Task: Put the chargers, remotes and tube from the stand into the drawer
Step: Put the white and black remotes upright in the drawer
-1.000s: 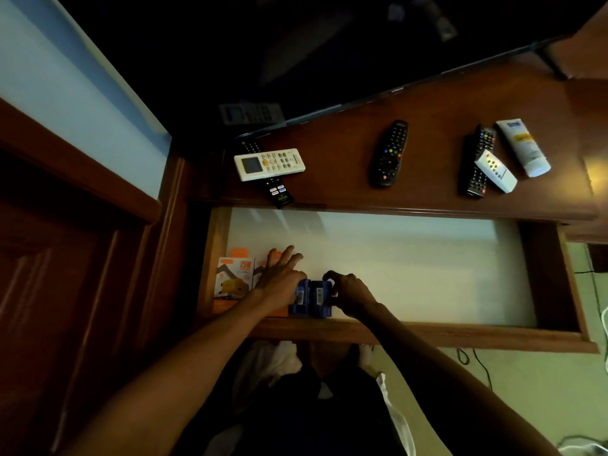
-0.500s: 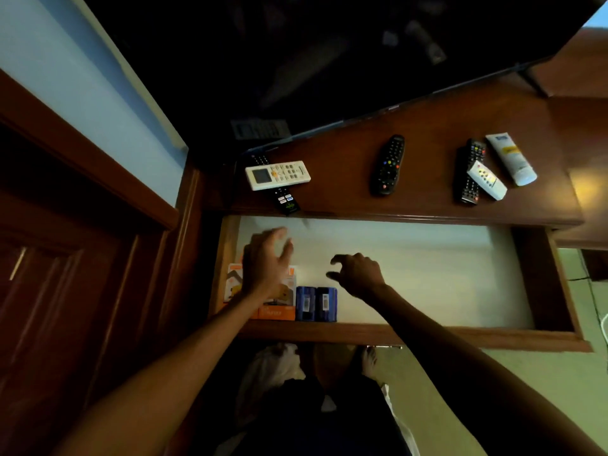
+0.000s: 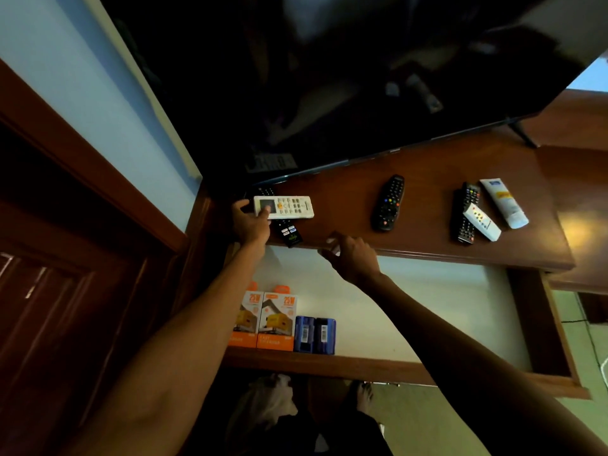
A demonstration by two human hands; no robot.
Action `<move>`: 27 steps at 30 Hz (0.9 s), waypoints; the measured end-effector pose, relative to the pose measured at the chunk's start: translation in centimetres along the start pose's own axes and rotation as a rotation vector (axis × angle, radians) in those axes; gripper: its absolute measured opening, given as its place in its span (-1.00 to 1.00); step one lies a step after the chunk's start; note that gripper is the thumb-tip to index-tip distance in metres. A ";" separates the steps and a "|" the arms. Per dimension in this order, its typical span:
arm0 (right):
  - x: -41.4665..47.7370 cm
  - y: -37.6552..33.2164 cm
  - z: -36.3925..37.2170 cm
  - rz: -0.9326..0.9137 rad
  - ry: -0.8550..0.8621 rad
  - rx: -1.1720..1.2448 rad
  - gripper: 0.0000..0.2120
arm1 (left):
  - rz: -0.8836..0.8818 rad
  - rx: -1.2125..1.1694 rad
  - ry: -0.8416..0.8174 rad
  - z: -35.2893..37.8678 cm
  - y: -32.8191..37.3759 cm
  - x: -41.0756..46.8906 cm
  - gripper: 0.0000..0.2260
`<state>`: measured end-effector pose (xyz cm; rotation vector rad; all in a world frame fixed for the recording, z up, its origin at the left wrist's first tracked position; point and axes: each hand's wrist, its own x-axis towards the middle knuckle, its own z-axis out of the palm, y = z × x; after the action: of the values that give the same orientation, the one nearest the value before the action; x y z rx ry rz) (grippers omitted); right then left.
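My left hand (image 3: 250,222) grips the left end of a white remote (image 3: 291,207), which lies across a slim black remote (image 3: 289,231) on the wooden stand (image 3: 424,238). My right hand (image 3: 353,256) hovers with fingers apart at the stand's front edge, holding nothing. Further right lie a black remote (image 3: 388,203), another black remote (image 3: 464,213) with a small white remote (image 3: 482,222) on it, and a white tube (image 3: 503,203). In the open drawer (image 3: 411,304), two orange charger boxes (image 3: 268,319) and two blue boxes (image 3: 315,335) stand at the front left.
A large dark television (image 3: 329,77) stands at the back of the stand. A wooden door frame (image 3: 82,166) is at the left. The drawer's front rail (image 3: 362,366) juts toward me, with my feet below it. The right side of the drawer floor is bare.
Both hands have left the boxes in the drawer and risen to the stand. My left hand has taken hold of the white remote; my right hand reached the stand's front edge.
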<state>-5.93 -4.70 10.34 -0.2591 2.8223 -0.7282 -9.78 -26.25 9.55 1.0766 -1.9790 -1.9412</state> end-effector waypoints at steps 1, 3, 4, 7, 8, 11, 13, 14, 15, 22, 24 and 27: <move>0.1 0.0 0.0 -0.004 0.004 0.003 -0.72 | -0.006 -0.043 0.010 -0.3 0.1 0.2 -0.58; 0.4 -0.2 0.1 0.006 0.010 0.024 -0.68 | 0.042 -0.055 0.041 -1.3 0.2 0.4 -0.60; 0.6 -0.4 0.2 0.016 0.009 0.044 -0.66 | 0.073 -0.058 0.054 -2.0 0.4 0.3 -0.61; 1.3 -1.6 0.9 0.017 -0.009 0.120 -0.49 | 0.157 -0.134 0.113 -4.5 0.9 -0.1 -0.64; 1.7 -2.3 1.3 0.010 -0.017 0.144 -0.42 | 0.196 -0.154 0.134 -5.5 1.1 -0.2 -0.67; 2.9 -4.7 2.3 -0.003 -0.052 0.153 -0.26 | 0.288 -0.185 0.150 -8.1 1.5 -0.7 -0.77; 4.2 -6.2 2.9 -0.024 -0.071 0.120 -0.21 | 0.323 -0.170 0.140 -9.6 1.7 -1.0 -0.78; 4.9 -6.9 3.0 -0.034 -0.080 0.118 -0.20 | 0.341 -0.147 0.130 -10.2 1.8 -1.3 -0.78; 5.6 -7.6 3.3 -0.038 -0.093 0.120 -0.20 | 0.363 -0.125 0.121 -10.6 2.0 -1.5 -0.78; 5.9 -8.6 4.0 -0.033 -0.100 0.000 -0.65 | 0.440 -0.034 0.064 -11.5 2.3 -3.0 -0.81; 4.5 -7.7 3.4 -0.018 -0.104 0.020 -0.66 | 0.428 -0.017 0.047 -11.5 2.2 -3.3 -0.81; 1.4 -5.0 2.0 -0.025 -0.118 0.022 -0.63 | 0.424 0.027 0.047 -10.3 1.8 -4.2 -0.81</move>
<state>-6.16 -10.24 10.84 -0.3231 2.7031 -0.7235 -1.42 -32.20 14.17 0.6319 -2.0105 -1.6534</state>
